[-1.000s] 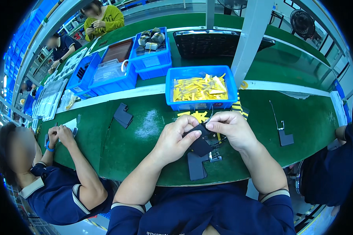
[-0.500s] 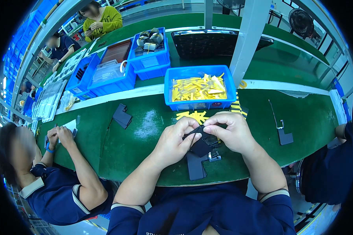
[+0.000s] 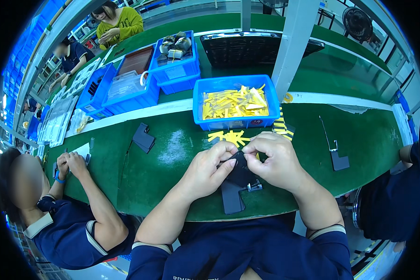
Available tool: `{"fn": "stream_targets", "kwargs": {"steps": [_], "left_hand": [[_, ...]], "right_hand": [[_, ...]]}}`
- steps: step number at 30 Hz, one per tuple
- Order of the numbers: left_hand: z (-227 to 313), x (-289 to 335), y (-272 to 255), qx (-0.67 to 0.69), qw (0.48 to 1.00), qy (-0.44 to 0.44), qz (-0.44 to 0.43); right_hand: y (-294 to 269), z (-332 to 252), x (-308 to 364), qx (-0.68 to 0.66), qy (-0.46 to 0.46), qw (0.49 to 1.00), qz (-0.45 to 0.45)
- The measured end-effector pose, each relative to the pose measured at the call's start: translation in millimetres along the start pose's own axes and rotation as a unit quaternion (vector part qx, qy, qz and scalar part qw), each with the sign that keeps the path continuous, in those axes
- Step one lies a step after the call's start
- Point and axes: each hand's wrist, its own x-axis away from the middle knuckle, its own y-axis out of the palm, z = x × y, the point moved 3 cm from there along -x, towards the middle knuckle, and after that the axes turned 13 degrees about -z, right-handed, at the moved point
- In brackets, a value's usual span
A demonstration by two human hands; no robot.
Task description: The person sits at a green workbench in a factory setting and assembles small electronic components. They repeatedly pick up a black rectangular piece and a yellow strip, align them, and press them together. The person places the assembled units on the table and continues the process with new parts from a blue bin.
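Observation:
My left hand pinches a flat black part between thumb and fingers, just above the bench's near edge. At the upper end of that part, the thumb and fingertips of my right hand are closed together; whatever they grip is too small or hidden to name. Below both hands lies a stack of dark L-shaped flat pieces, with a small silvery connector at its right side. Yellow strips lie loose on the green bench beyond my fingers.
A blue bin of yellow strips stands ahead, beside a grey post. Dark flat pieces rest to the left, and another with a thin cable to the right. A co-worker sits close on my left.
My right hand has turned slightly, its fingers curling in closer to the black part. The black part has tilted a little in my left hand, which stays nearly in place.

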Motion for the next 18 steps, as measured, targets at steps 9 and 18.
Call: {"fn": "stream_targets", "kwargs": {"steps": [9, 18], "left_hand": [[6.3, -4.1, 0.7, -0.038, 0.998, -0.035, 0.022], [-6.9, -4.1, 2.4, 0.215, 0.971, 0.02, 0.099]], "right_hand": [[9.2, -6.3, 2.7, 0.121, -0.109, 0.985, 0.061], [16.1, 5.4, 2.4, -0.229, 0.067, 0.967, 0.086]]}}
